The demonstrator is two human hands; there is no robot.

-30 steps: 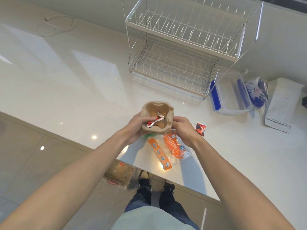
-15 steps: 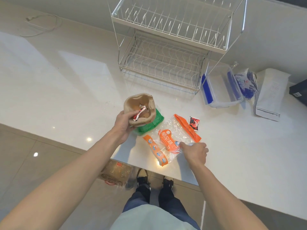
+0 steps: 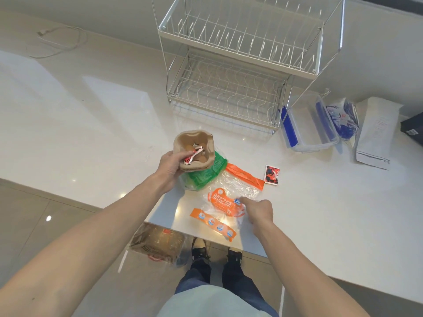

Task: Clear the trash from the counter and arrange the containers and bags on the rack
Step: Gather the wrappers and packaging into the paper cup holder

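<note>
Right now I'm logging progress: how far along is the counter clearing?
Early. Done: nothing on the rack yet. In hand: the left hand holds the cardboard cup carrier with a wrapper; the right hand reaches the orange-printed plastic bag. Left: green bag, red packet, clear container.

Single view, head-worn wide-angle camera, looking forward and steeply down. White glossy counter (image 3: 91, 124) fills frame middle; two-tier white wire rack (image 3: 240, 65) upper centre, farther off. Forearms enter from lower corners, close to lens. Wearer's dark shoes (image 3: 216, 250) bottom centre. Edges bowed by lens.
</note>
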